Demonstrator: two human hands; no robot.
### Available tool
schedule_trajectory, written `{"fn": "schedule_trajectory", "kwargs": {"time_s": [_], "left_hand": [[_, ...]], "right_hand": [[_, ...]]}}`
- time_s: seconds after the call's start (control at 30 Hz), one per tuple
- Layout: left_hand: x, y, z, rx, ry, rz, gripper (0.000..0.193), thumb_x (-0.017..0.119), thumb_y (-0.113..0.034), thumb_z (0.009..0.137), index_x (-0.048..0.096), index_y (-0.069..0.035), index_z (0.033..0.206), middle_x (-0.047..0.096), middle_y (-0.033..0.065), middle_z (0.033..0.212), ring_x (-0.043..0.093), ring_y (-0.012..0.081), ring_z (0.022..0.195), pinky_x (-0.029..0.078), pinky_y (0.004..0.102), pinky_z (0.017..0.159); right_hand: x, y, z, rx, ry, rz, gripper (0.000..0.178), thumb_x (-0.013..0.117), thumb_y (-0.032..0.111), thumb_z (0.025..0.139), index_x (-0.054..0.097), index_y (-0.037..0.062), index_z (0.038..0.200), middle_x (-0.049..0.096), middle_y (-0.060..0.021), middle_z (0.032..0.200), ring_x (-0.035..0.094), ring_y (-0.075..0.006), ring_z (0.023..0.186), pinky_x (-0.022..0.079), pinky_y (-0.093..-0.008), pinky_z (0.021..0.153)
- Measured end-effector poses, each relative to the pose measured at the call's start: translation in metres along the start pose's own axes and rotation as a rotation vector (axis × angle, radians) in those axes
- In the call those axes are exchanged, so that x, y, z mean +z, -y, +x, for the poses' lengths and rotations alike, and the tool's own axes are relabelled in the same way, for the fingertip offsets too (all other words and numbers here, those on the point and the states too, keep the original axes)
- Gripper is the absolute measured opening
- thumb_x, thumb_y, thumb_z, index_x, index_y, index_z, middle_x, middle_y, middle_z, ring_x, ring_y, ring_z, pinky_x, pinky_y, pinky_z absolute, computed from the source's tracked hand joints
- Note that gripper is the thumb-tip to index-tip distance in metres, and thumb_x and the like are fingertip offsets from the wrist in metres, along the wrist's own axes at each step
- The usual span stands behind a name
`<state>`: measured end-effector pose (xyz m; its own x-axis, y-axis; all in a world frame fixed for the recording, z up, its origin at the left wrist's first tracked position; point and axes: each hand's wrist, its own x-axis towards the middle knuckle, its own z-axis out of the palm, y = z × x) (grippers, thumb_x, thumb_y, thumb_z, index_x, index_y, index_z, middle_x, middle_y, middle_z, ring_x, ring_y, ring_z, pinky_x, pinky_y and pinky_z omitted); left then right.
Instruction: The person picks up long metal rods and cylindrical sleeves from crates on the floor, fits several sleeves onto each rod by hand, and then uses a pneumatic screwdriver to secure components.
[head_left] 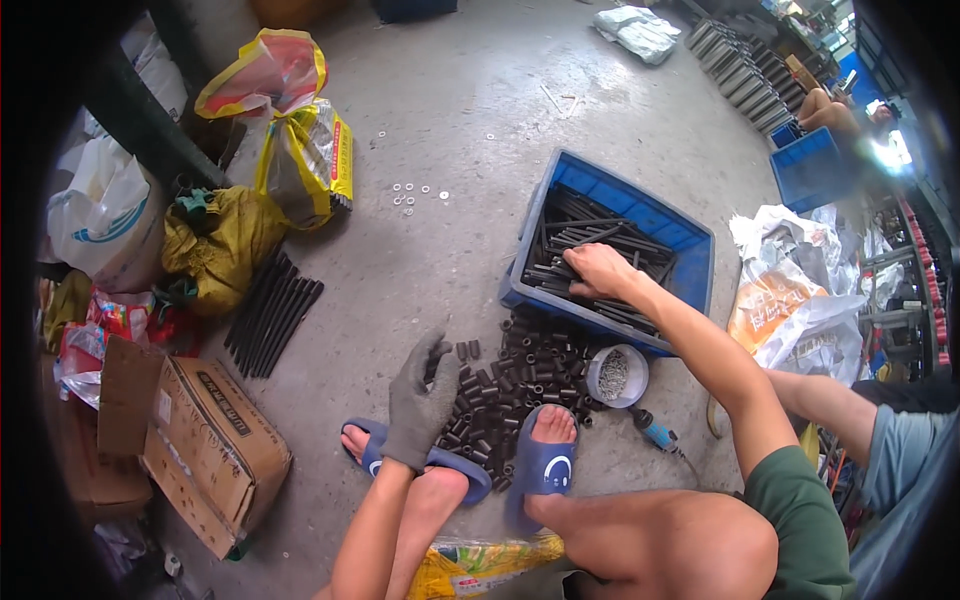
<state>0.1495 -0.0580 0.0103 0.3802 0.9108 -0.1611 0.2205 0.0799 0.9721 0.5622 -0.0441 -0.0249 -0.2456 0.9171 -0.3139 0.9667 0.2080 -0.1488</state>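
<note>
My right hand (602, 271), bare, reaches into a blue plastic crate (683, 214) of slender black rods (568, 210). Its fingers are closed on a rod at the near side of the pile, though the grip is partly hidden. My left hand (420, 400), in a grey glove, hovers left of a heap of short black tubes (500, 385) on the floor. Its fingers are loosely bent and apart, with nothing visible in them. A white bowl (640, 378) of small metal pieces stands by the crate's near edge. Farther left lies a row of black rods (275, 315).
A blue-handled tool (655, 432) with a cord lies right of my slippered feet. Cardboard box (215, 450), yellow sack (215, 250) and standing yellow bag (310, 165) line the left. Several rings (405, 198) dot the floor. Another person's arm (835, 410) is at right, beside plastic bags (800, 300).
</note>
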Motion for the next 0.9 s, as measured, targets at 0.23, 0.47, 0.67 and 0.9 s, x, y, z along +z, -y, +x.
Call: {"fn": "schedule_trajectory", "kwargs": {"time_s": [0.23, 0.47, 0.67, 0.9], "left_hand": [[0.007, -0.023, -0.003, -0.017, 0.116, -0.089, 0.04, 0.065, -0.013, 0.105, 0.061, 0.0, 0.142, 0.074, 0.0109, 0.122, 0.067, 0.0148, 0.113, 0.053, 0.0292, 0.1], [0.043, -0.07, 0.017, 0.233, 0.159, 0.051, 0.054, 0.073, -0.011, 0.096, 0.055, 0.0, 0.147, 0.068, 0.0166, 0.132, 0.068, 0.0231, 0.117, 0.054, 0.0346, 0.099], [0.036, -0.07, 0.012, -0.066, 0.181, -0.304, 0.021, 0.061, -0.016, 0.109, 0.069, -0.002, 0.122, 0.072, 0.007, 0.1, 0.068, 0.0145, 0.095, 0.055, 0.0297, 0.086], [-0.023, -0.013, 0.002, 0.044, -0.337, -0.392, 0.033, 0.059, -0.027, 0.111, 0.064, 0.0, 0.129, 0.076, 0.0083, 0.101, 0.072, 0.0147, 0.091, 0.058, 0.0265, 0.077]], "right_hand": [[-0.023, 0.012, -0.036, 0.058, -0.311, 0.031, 0.031, 0.079, 0.021, 0.083, 0.056, 0.0008, 0.09, 0.067, -0.0209, 0.088, 0.066, -0.0445, 0.089, 0.054, -0.0523, 0.078], [-0.128, 0.131, -0.058, -0.185, -0.642, 0.228, 0.027, 0.082, 0.016, 0.088, 0.065, 0.0002, 0.104, 0.068, -0.0165, 0.092, 0.069, -0.0364, 0.085, 0.057, -0.0428, 0.074], [-0.144, 0.178, -0.053, -0.032, -0.516, 1.087, 0.026, 0.077, 0.013, 0.095, 0.07, -0.0019, 0.115, 0.072, -0.0061, 0.098, 0.068, -0.0137, 0.083, 0.056, -0.0282, 0.072], [-0.015, 0.156, -0.052, 0.11, -0.397, 0.529, 0.021, 0.074, 0.011, 0.092, 0.071, -0.0009, 0.109, 0.073, -0.017, 0.098, 0.071, -0.0369, 0.088, 0.057, -0.0425, 0.079]]}}
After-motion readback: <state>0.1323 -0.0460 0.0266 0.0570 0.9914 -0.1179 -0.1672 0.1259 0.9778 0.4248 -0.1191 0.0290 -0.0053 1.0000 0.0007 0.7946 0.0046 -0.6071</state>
